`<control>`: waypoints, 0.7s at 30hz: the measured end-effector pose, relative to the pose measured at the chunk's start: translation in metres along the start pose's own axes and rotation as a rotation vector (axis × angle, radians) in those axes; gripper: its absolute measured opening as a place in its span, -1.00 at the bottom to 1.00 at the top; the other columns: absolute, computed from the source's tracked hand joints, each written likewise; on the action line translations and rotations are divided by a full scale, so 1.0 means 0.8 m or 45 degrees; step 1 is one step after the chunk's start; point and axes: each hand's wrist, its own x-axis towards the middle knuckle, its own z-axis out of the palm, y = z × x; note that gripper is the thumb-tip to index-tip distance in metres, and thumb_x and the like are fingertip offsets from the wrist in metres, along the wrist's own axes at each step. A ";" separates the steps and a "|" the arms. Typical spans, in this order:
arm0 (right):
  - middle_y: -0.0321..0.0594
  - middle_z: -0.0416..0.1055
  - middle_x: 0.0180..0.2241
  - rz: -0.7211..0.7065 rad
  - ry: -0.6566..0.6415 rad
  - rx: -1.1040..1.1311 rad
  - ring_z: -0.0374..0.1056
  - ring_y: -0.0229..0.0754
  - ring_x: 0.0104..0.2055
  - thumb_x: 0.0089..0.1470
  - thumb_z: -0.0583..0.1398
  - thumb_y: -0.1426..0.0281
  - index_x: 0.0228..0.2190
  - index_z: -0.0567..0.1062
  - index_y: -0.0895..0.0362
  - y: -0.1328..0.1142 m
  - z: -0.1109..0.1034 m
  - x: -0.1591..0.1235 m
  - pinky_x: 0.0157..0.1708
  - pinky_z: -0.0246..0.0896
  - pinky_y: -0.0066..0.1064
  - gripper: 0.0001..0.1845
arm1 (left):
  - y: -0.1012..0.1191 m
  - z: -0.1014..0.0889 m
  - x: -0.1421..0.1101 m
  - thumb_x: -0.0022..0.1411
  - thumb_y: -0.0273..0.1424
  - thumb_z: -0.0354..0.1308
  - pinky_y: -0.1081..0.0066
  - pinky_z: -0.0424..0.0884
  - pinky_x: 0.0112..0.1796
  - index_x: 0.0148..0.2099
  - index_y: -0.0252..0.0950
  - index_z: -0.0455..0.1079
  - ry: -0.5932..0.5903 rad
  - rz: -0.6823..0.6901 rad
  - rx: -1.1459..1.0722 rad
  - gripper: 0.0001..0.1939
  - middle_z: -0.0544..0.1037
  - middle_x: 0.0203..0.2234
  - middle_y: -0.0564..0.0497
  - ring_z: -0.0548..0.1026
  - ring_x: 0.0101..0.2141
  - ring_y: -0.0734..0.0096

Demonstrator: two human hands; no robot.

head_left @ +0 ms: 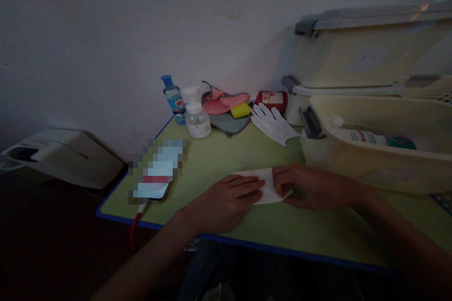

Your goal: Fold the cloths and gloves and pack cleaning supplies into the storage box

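Observation:
A flat white sheet [269, 187] lies on the green tabletop [219, 160] between my hands. Whether it is paper or thin cloth, I cannot tell. My left hand [233, 200] rests on its left part, with fingers stretched out and pressing flat. At the opposite end, the curled fingers of my right hand [300, 186] pinch the sheet's right edge, which is slightly raised near the thumb. Beyond them at the back lies a white glove [270, 122], touched by neither hand.
A phone [158, 169] with a red cable lies left. Behind stand a blue bottle [174, 101] and a pump bottle [197, 120], beside cloths [226, 103], a yellow sponge [240, 110] and a red container [271, 99]. An open cream bin [370, 167] holding a bottle stands right.

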 end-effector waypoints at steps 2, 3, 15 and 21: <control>-0.28 0.30 -0.43 0.021 -0.030 0.021 0.22 -0.27 -0.36 -0.23 0.09 0.65 -0.51 0.32 0.17 0.002 0.003 0.001 -0.31 0.11 -0.43 -0.81 | 0.001 -0.001 -0.002 0.29 -0.46 -0.15 0.32 0.08 0.15 0.09 -0.47 0.24 -0.064 -0.011 -0.057 -0.63 0.27 0.12 -0.16 0.14 0.17 0.33; -0.28 0.30 -0.42 0.032 -0.035 0.028 0.22 -0.27 -0.36 -0.22 0.09 0.65 -0.50 0.33 0.17 0.003 0.004 0.001 -0.31 0.11 -0.44 -0.82 | 0.001 -0.001 -0.004 0.30 -0.43 -0.14 0.33 0.04 0.17 0.13 -0.46 0.19 -0.102 -0.025 -0.081 -0.61 0.23 0.15 -0.16 0.09 0.19 0.35; -0.31 0.28 -0.52 0.026 0.009 0.098 0.21 -0.30 -0.46 -0.09 0.20 0.44 -0.53 0.37 0.19 -0.008 -0.007 0.003 -0.45 0.13 -0.48 -0.91 | -0.001 -0.015 -0.019 0.23 -0.16 -0.01 0.17 -0.09 0.19 0.29 -0.35 -0.15 -0.293 -0.063 -0.264 -0.30 -0.09 0.25 -0.19 -0.14 0.24 0.29; -0.23 0.34 -0.49 -0.116 0.720 -0.017 0.26 -0.29 -0.45 0.10 0.06 0.39 -0.45 0.38 0.17 -0.015 -0.004 0.008 -0.42 0.21 -0.46 -0.84 | 0.015 -0.025 -0.009 0.30 -0.19 -0.14 0.18 -0.06 0.19 0.28 -0.39 -0.14 -0.145 -0.260 -0.159 -0.39 -0.07 0.25 -0.18 -0.16 0.24 0.33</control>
